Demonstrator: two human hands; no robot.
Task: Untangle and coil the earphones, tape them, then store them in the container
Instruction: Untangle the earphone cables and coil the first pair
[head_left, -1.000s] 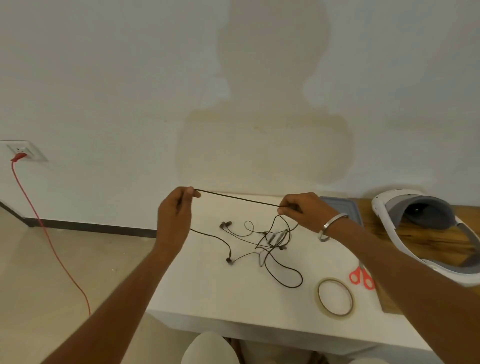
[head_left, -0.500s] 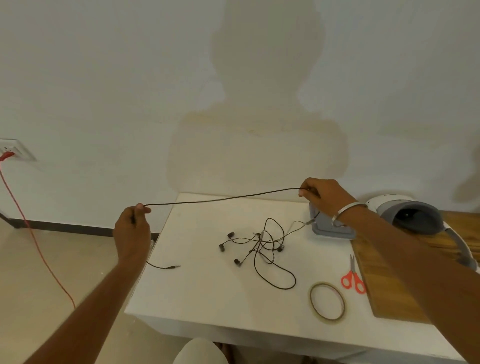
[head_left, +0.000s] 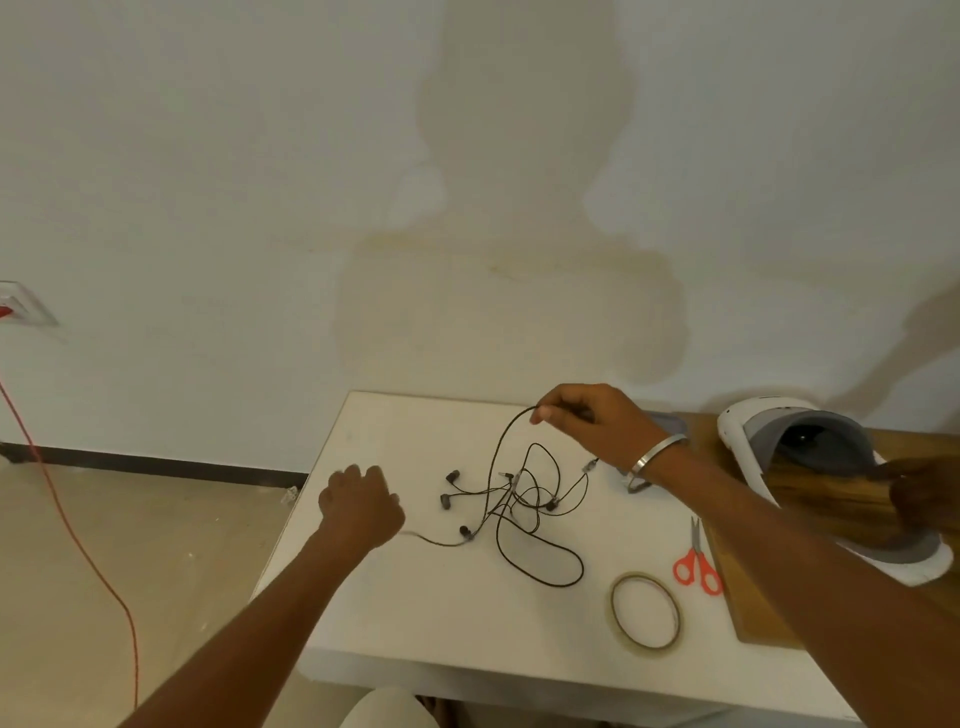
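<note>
The right hand (head_left: 597, 423) is raised over the far side of the table (head_left: 415, 613), thumb and fingertips pinching one black cord (head_left: 501, 452) that drops in a slack curve into the earphones (head_left: 519, 506), a tangle lying mid-table. Half a second ago that cord was pulled taut between both hands; the left hand (head_left: 361, 501) has since come in from beyond the table's left edge and now sits low just left of the tangle, fingers curled. A thin lead (head_left: 431, 540) runs out from under it, but whether the fingers pinch it cannot be told. The span has therefore been released and the strand has fallen back onto the pile. Judgement: untangling remains in hand, with several earbuds and loops crossed; coiling has not begun. Tape (head_left: 645, 613) and scissors (head_left: 696, 564) lie untouched near the right edge. The container (head_left: 670, 422) is mostly hidden behind the right wrist, nothing seen in it. A headset (head_left: 737, 441) rests on the board (head_left: 753, 613).
</note>
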